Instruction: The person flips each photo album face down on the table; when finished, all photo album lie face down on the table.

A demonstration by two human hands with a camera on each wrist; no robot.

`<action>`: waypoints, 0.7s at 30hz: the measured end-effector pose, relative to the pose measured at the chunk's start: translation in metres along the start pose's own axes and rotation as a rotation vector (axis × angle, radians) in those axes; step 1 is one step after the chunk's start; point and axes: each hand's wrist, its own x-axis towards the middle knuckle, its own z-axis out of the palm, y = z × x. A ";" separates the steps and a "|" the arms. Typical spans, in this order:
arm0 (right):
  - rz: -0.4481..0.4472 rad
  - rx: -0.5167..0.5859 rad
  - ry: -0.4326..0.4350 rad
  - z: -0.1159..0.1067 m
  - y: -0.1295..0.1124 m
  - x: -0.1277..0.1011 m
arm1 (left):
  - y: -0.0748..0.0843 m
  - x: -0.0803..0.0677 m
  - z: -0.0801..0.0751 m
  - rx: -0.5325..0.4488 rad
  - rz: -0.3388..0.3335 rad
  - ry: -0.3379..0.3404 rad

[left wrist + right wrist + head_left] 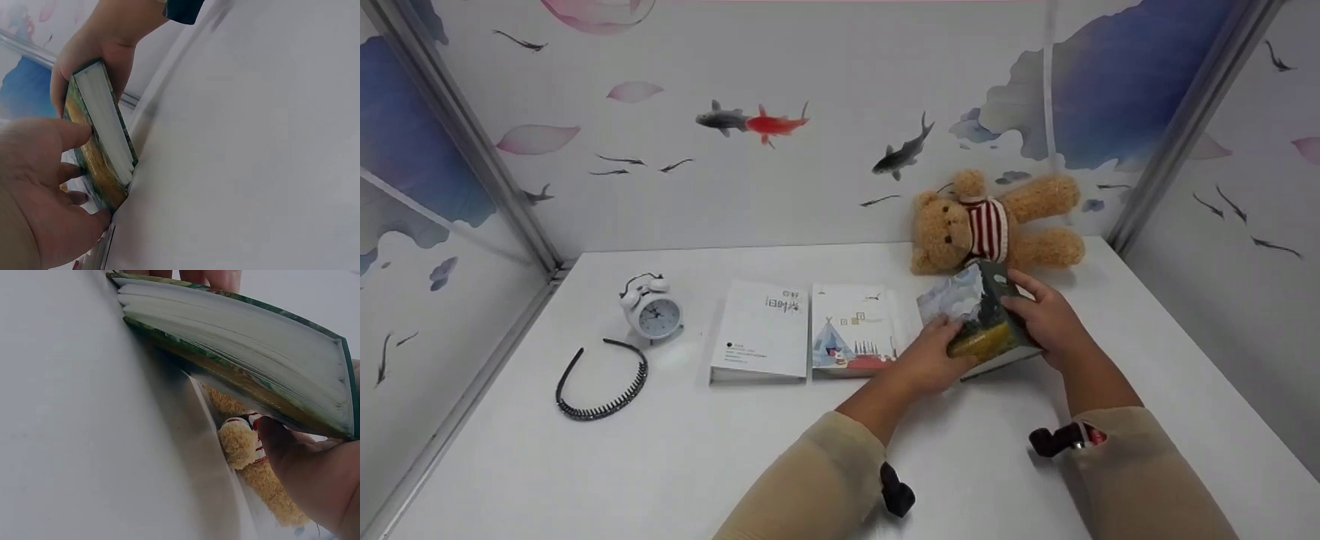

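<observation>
Book: thick painted-cover hardback book (982, 319), right part of white table (660, 450), right edge tilted up, left edge down near 2 flat white paperback books (810, 330).
Right hand (1050, 322): grasping raised right edge, thumb under.
Left hand (930, 360): fingers curled on near-left corner, steadying.
Long axis: front-to-back, between both hands, equally near.
Behind: tan plush teddy bear (997, 225), just beyond.

The book (981, 319) in the grip has a glossy printed cover and matt white paper pages (edges smooth). Just beyond the grip, the teddy bear (997, 221) is fuzzy plush. The bench (660, 465) under it is smooth, matt white.
</observation>
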 end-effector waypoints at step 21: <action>0.007 -0.115 -0.056 -0.001 0.014 0.005 | 0.006 -0.004 0.003 0.181 -0.011 0.008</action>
